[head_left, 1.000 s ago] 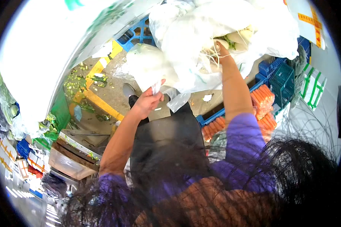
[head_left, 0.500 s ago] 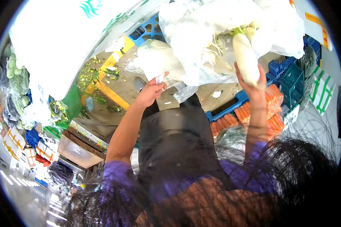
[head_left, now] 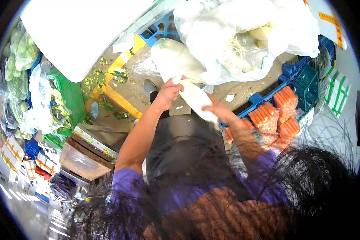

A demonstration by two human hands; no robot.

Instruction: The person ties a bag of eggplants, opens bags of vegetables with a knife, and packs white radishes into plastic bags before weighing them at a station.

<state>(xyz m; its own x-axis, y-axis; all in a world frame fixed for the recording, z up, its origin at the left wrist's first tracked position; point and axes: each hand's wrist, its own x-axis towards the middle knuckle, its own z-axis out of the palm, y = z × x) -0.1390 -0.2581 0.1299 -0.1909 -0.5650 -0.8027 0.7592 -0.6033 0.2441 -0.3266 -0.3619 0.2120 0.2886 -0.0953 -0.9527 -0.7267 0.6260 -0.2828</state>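
Note:
My right hand [head_left: 221,109] is closed around the lower end of a white radish [head_left: 197,101], which slants up and to the left. The radish's upper end is at the mouth of a clear plastic bag [head_left: 176,60] that holds other pale radishes. Closed on the gathered edge of this bag is my left hand [head_left: 170,94]. Whether the radish tip is inside the bag, I cannot tell. Beyond it stands a large white plastic sack [head_left: 236,70], open at the front, with radishes and thin roots showing inside.
Bagged carrots [head_left: 264,117] lie by a blue crate [head_left: 264,96] at the right, with a dark green crate [head_left: 307,86] behind. Leaf scraps litter the floor around a yellow line [head_left: 118,100]. A green crate [head_left: 68,94] and a cardboard box [head_left: 84,158] stand at left.
My right hand has brought the radish from the large sack down and left to the small bag's mouth. My left hand keeps its grip on the bag and has moved slightly right.

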